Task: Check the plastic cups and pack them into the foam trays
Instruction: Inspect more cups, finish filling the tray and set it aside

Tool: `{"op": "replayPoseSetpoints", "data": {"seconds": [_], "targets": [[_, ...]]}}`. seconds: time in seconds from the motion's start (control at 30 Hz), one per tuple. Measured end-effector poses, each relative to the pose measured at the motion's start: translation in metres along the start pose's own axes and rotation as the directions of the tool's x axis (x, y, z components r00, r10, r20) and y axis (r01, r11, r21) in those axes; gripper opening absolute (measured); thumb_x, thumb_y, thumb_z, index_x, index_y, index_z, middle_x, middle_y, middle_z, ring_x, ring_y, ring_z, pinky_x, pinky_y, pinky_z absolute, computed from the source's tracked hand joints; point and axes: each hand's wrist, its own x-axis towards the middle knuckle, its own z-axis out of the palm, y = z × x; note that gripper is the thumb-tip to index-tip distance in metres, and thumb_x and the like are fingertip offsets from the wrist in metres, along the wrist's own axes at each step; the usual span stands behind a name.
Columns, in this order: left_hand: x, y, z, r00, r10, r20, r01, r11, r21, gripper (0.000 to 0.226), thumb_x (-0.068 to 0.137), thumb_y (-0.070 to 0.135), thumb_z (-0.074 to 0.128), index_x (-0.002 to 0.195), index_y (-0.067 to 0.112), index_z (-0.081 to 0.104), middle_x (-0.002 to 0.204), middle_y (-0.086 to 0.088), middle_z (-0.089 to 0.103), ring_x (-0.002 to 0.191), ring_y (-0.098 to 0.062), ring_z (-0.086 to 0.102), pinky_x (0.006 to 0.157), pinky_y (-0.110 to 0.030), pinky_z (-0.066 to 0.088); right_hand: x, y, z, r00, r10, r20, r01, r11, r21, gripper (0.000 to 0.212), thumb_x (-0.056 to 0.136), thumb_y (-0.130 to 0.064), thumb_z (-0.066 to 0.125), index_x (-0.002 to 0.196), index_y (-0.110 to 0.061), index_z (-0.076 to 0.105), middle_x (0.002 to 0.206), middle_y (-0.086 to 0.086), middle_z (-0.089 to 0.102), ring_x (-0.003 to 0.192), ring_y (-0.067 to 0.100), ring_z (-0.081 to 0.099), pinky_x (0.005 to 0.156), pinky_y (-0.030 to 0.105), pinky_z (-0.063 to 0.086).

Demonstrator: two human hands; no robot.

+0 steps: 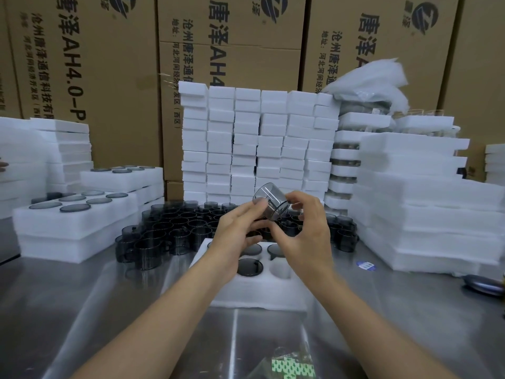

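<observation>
Cardboard boxes (pixel 95 77) with printed text wall off the back; white foam stacks (pixel 259 146) stand in front of them, on a steel table (pixel 82 310).

Hidden or unclear:
- foam tray (pixel 259 291) lies below the fingers, its far-left corner covered by the left hand (pixel 235 228). Three pockets show dark discs and one near-right pocket shows white. Pocket count cannot be told.
- loose cups (pixel 175 228) are crowded beyond and beneath the fingers, many blocked by both hands.
- dark object (pixel 483 283) is cut by the right edge and cannot be identified.
- green-and-white item (pixel 293 367) is cut by the bottom edge and is unclear.
- packed trays (pixel 76 214) sit well left of the fingers, with grey discs in their pockets.
- blue sticker (pixel 366 265) lies on the table right of the tray, print unreadable.

The cup (pixel 270 201) is smoky and see-through, held in the air above the tray, clear of the loose cups. It is tipped over, its long axis running from upper left and away down to lower right and near. A round end faces lower right; whether that is mouth or base cannot be told.

The right hand (pixel 306 228) has its fingers curled over the cup's lower-right end with the thumb beneath, pinching it. The left thumb tip touches the cup's left side. The left fingers lie fairly straight and apart under it, and whether they touch it is hidden.
</observation>
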Motion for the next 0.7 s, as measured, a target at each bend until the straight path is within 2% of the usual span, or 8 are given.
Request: {"op": "replayPoseSetpoints", "data": {"seconds": [0.1,0.23,0.3,0.37,0.43,0.53,0.6,0.7], "targets": [[0.003,0.001,-0.001,0.997,0.051,-0.056,-0.052,0.998,-0.022,0.037,0.091,0.060,0.069,0.118,0.039,0.081,0.120,0.014,0.079,0.121,-0.010,0.070,0.089,-0.033,0.049,0.004,-0.011,-0.001,0.971,0.237,0.011,-0.234,0.946,0.224,0.055,0.080,-0.021,0.091,0.119,-0.037,0.056,0.113,-0.017,0.068,0.105,0.013,0.069,0.088,0.026,0.053],[0.008,0.003,-0.006,0.997,0.028,-0.065,-0.034,0.995,-0.094,0.029,0.100,0.053,0.065,0.120,0.039,0.081,0.127,0.011,0.077,0.123,-0.010,0.070,0.095,-0.036,0.051,0.011,-0.020,-0.004,0.866,0.462,0.191,-0.487,0.690,0.536,0.049,0.082,-0.019,0.092,0.120,-0.024,0.062,0.110,-0.011,0.077,0.088,0.015,0.076,0.074,0.024,0.057],[0.010,0.002,-0.007,1.000,0.003,-0.025,-0.006,0.988,-0.155,0.033,0.107,0.046,0.057,0.121,0.031,0.082,0.132,0.003,0.076,0.123,-0.012,0.071,0.100,-0.040,0.051,0.012,-0.024,-0.004,0.752,0.528,0.394,-0.645,0.466,0.606,0.048,0.082,-0.035,0.086,0.122,-0.020,0.067,0.109,-0.005,0.080,0.084,0.014,0.074,0.072,0.026,0.054],[0.010,0.002,-0.008,0.999,-0.025,0.032,0.031,0.976,-0.215,0.041,0.108,0.045,0.053,0.130,0.021,0.078,0.137,-0.004,0.074,0.119,-0.015,0.071,0.098,-0.037,0.051,0.010,-0.028,-0.002,0.618,0.498,0.609,-0.774,0.248,0.583,0.054,0.085,-0.051,0.078,0.124,-0.015,0.073,0.115,0.001,0.079,0.083,0.013,0.072,0.073,0.028,0.051],[0.008,0.003,-0.007,0.994,-0.051,0.100,0.073,0.971,-0.226,0.051,0.103,0.051,0.055,0.134,0.016,0.076,0.131,-0.007,0.076,0.106,-0.018,0.069,0.091,-0.035,0.049,0.007,-0.030,0.000,0.516,0.456,0.725,-0.844,0.124,0.522,0.056,0.087,-0.061,0.074,0.114,-0.011,0.077,0.112,0.007,0.078,0.082,0.016,0.071,0.073,0.029,0.051],[0.007,0.004,-0.004,0.989,-0.057,0.138,0.084,0.976,-0.202,0.050,0.094,0.060,0.065,0.122,0.023,0.083,0.120,-0.001,0.078,0.098,-0.015,0.068,0.092,-0.034,0.048,0.009,-0.031,-0.001,0.471,0.461,0.752,-0.863,0.062,0.502,0.060,0.087,-0.068,0.065,0.096,-0.011,0.081,0.099,0.011,0.079,0.079,0.019,0.073,0.071,0.030,0.053],[0.007,0.004,-0.004,0.992,-0.037,0.119,0.058,0.983,-0.176,0.050,0.091,0.062,0.066,0.120,0.025,0.084,0.125,-0.001,0.079,0.105,-0.016,0.069,0.100,-0.035,0.048,0.010,-0.034,-0.001,0.474,0.468,0.746,-0.863,0.078,0.499,0.064,0.090,-0.068,0.061,0.104,-0.008,0.079,0.100,0.012,0.079,0.080,0.020,0.074,0.069,0.030,0.054],[0.007,0.004,-0.006,0.996,-0.014,0.086,0.025,0.991,-0.130,0.060,0.090,0.068,0.067,0.126,0.021,0.081,0.130,-0.004,0.078,0.112,-0.018,0.073,0.101,-0.035,0.052,0.009,-0.038,-0.001,0.517,0.458,0.723,-0.841,0.111,0.530,0.060,0.095,-0.060,0.062,0.125,-0.009,0.072,0.117,0.014,0.078,0.092,0.023,0.076,0.067,0.030,0.058]]}}
